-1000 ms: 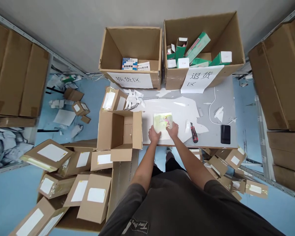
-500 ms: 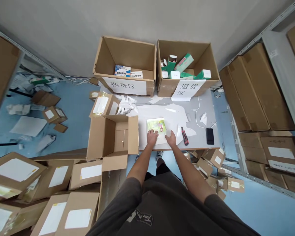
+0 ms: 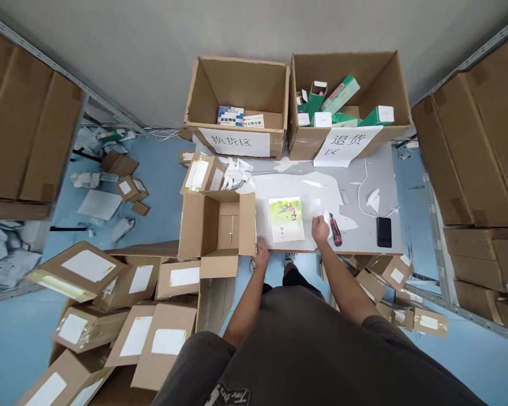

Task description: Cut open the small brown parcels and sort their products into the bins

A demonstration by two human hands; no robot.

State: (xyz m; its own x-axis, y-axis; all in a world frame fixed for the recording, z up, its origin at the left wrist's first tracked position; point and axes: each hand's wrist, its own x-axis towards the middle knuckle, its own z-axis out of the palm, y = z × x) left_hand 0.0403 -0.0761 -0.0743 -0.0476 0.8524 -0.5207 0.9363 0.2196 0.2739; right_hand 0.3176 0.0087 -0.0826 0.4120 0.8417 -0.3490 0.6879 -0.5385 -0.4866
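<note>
Landmark: the book (image 3: 287,219), lying flat, picture cover up, on white paper (image 3: 275,183) near the front edge of the grey table (image 3: 381,175).

Far left of it, tall cartons (image 3: 21,124) are standing on a rack; small boxes (image 3: 131,188) and scraps are littering the blue floor (image 3: 152,169). Toward its lower left, white-labelled parcels (image 3: 165,316) are lying heaped. Nearer left, an open carton (image 3: 190,225) is sitting, flaps spread. Left hand (image 3: 261,254) is resting by the book's lower left, close to a flap; off the book, otherwise cannot tell if holding anything. Beyond the book, two signed boxes (image 3: 241,73) are standing before the grey wall (image 3: 245,28). Just right, right hand (image 3: 320,230) is curling its fingers; cannot tell whether pinching anything. Past it, a utility knife (image 3: 335,230), then a phone (image 3: 384,232), are lying; farthest right, more cartons (image 3: 474,146) are standing.

Against half a second ago: left hand no longer covering part of the book; right hand now sitting farther from it, nearer the knife.
</note>
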